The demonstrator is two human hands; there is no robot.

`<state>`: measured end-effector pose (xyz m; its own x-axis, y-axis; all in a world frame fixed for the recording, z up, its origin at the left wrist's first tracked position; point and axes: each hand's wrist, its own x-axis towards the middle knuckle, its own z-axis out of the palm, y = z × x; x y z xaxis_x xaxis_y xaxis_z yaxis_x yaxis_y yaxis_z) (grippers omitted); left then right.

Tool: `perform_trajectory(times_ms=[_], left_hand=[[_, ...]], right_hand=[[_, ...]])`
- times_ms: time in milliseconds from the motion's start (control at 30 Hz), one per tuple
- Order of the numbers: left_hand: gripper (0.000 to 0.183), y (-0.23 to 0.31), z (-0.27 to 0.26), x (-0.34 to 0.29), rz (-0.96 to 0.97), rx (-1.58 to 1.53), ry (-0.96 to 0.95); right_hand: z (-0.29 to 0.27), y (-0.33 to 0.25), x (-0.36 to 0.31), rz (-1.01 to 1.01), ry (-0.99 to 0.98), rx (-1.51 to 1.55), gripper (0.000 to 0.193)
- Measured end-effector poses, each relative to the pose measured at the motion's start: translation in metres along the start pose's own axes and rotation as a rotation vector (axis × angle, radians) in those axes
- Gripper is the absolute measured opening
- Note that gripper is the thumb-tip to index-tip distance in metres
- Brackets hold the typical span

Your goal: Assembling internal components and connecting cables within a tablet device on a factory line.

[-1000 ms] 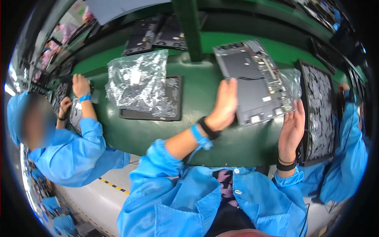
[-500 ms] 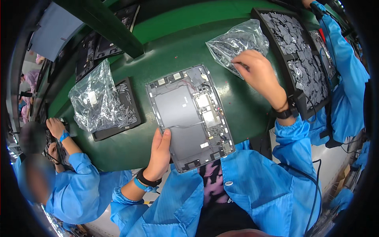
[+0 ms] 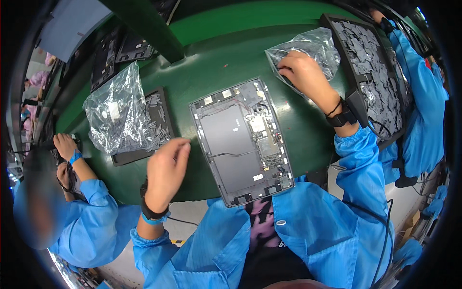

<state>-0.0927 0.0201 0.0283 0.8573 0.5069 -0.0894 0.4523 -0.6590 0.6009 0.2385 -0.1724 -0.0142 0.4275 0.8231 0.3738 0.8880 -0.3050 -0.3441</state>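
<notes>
An opened tablet (image 3: 226,135), with its grey battery, circuit board and a dark flat cable showing, lies at the table's front edge. My left hand (image 3: 167,168) is off it to the left, fingers half bent, thumb and index a little apart with nothing seen between them. It is nearest the black tray (image 3: 166,115) of small grey strips, partly covered by a clear plastic bag (image 3: 113,111). My right hand (image 3: 310,79) reaches over another clear bag (image 3: 315,45) holding dark small pieces. Its fingertips are pinched together; what they hold, if anything, is hidden.
A black compartment tray (image 3: 332,29) full of flat grey pieces stands at the right. A green post (image 3: 149,29) rises from the green table (image 3: 211,62). Co-workers in blue sleeves sit at the left (image 3: 96,231) and right (image 3: 423,96).
My left hand has let go of the tablet and moved left toward the strip tray. My right hand stays over its bag, fingers still pinched. The view has shifted slightly.
</notes>
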Motion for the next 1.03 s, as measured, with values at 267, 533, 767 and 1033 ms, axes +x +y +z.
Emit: perform_trajectory(times_ms=[267,533,767,1033], left_hand=[[0.013,-0.038,-0.037,0.028,0.064,0.208,0.378],[0.011,-0.058,-0.027,0.044,0.230,0.288,0.340],[0.020,-0.065,-0.019,0.070,0.089,0.245,0.327],[0.009,-0.057,-0.013,0.072,0.059,0.347,0.297]], right_hand=[[-0.006,-0.005,0.004,0.038,-0.010,0.045,0.008],[-0.011,-0.032,-0.005,0.216,0.121,0.359,0.013],[-0.016,-0.042,0.003,0.375,-0.006,0.670,0.014],[0.010,-0.042,0.012,0.338,-0.200,0.596,0.013]])
